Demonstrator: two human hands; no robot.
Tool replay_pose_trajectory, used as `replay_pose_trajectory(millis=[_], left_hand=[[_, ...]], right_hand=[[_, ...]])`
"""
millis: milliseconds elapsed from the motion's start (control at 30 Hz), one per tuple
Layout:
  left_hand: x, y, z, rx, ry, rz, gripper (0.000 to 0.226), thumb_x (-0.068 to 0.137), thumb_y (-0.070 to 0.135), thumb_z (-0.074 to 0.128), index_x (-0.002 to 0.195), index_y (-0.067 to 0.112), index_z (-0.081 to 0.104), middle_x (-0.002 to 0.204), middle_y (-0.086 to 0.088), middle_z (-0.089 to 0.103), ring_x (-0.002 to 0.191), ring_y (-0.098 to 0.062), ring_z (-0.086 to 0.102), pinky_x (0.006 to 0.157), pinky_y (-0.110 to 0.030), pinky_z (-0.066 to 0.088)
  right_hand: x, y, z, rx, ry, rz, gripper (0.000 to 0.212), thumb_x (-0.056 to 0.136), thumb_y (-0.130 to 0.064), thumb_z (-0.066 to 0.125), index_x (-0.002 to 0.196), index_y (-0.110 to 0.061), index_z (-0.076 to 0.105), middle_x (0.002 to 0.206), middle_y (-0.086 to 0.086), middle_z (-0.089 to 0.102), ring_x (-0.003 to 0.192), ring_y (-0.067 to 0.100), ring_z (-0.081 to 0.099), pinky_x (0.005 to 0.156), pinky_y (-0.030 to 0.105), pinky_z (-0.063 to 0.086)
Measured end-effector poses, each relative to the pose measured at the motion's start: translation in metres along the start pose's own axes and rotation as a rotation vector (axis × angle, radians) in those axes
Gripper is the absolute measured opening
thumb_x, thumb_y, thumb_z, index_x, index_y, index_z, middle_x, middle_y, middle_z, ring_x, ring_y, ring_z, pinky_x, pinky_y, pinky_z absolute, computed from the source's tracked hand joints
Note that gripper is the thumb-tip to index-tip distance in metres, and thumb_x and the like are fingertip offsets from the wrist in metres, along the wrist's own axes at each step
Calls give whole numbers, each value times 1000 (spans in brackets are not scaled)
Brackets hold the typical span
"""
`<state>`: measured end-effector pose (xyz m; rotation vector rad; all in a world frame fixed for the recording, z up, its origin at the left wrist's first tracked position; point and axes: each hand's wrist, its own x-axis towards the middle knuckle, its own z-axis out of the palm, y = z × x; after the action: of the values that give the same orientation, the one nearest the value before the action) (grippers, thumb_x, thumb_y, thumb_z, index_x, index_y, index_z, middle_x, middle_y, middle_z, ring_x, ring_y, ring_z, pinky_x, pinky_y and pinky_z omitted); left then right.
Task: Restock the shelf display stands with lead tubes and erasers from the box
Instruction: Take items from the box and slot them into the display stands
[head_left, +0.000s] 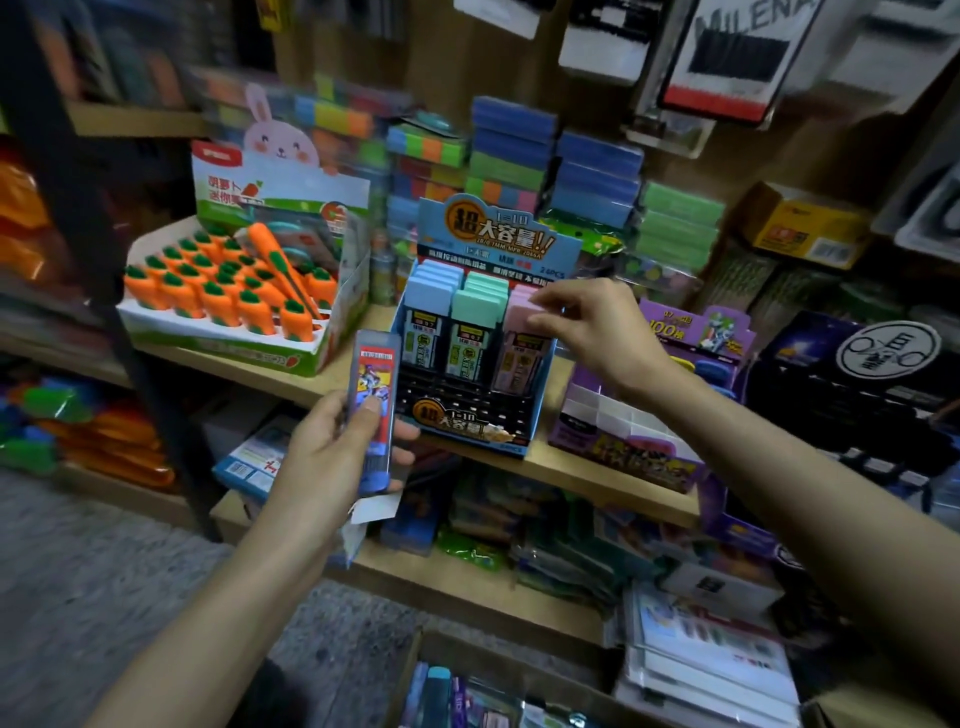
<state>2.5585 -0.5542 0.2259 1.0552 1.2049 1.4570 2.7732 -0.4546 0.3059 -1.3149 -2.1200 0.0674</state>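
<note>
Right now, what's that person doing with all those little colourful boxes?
A person is filling a shop shelf. Their left hand holds a blue lead tube upright in front of the shelf. Their right hand pinches the top of a pink lead tube in the right column of the blue display stand.

L hand (332, 457), R hand (602, 332) — bare, prob.

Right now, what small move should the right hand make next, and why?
Probably seat the pink lead tube fully into the blue display stand: the right hand pinches its top in the stand's right column, and the left hand holds a blue tube waiting.
</note>
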Motion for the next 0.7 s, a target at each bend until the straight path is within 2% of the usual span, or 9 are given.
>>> replay_pose_trajectory(millis=[133,300,467,533,633,700], left_hand=[[-3,1,5,13,-21,2,15,98,24,44,94,21,57,71,7,72,57,-4,64,47,-21,53],[-6,3,13,15,-56,-39,13,98,22,44,93,16,55,68,6,72,53,-4,63,46,-21,53],[-9,5,15,25,-136,-76,8,96,21,46,97,13,50,71,3,73,53,-6,63,45,-22,52],[-12,6,17,67,-219,-61,9,95,20,48,98,13,51,77,3,74,57,-8,66,47,-23,53],[-15,8,24,127,-333,-32,7,93,18,51,97,13,53,80,4,74,59,-10,67,47,-23,51],[-18,8,29,150,-376,-19,4,91,16,54,95,13,54,76,6,73,57,-10,67,45,-22,50]], right_hand=[[2,1,7,-14,-25,8,25,85,-19,68,106,-5,69,101,9,70,87,15,59,75,23,43],[-7,6,16,-207,14,-69,22,87,-20,65,105,-8,62,104,10,63,97,24,58,78,40,50],[-7,1,10,-369,-14,-94,28,92,-28,57,112,-11,65,111,10,52,106,25,46,82,33,40],[-18,-10,5,-176,10,-52,28,93,-31,54,112,-14,65,105,3,52,100,16,48,81,27,40],[-44,-30,0,412,-200,123,18,93,-26,55,105,-16,65,93,-8,60,82,-3,55,70,12,43],[-64,-36,1,604,-281,198,8,91,-15,59,96,-13,65,81,-8,63,66,-9,56,60,6,41]])
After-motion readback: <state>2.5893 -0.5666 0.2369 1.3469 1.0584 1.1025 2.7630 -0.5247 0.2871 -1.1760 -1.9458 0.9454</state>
